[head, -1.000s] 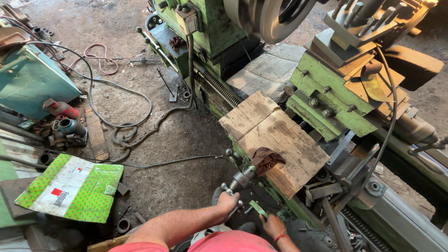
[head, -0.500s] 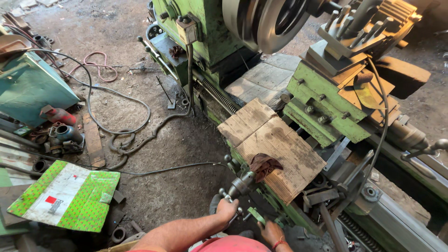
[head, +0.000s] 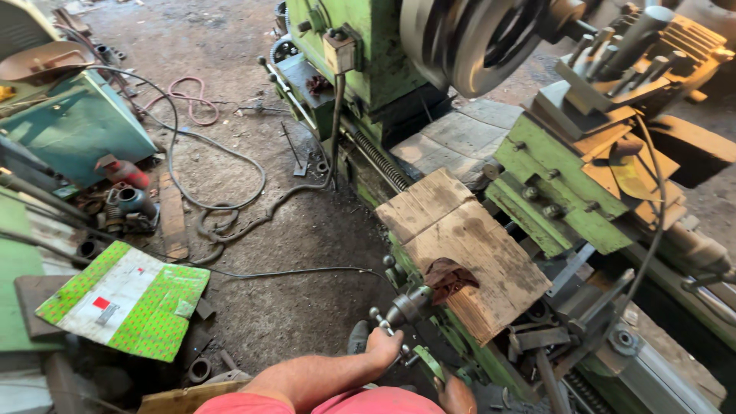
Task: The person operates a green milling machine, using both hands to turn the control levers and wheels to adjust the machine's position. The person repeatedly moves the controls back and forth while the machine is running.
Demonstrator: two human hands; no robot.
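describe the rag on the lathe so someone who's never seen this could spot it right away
Start at the big green lathe and follow its bed down to the worn wooden board laid across it. The rag sits crumpled on the board's near-left edge, just above the left hand on the handwheel. It is the only dark reddish-brown cloth there.

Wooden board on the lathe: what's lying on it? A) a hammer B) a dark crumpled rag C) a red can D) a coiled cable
B: a dark crumpled rag lies at the near edge of the wooden board, just above the handwheel gripped by the left hand.
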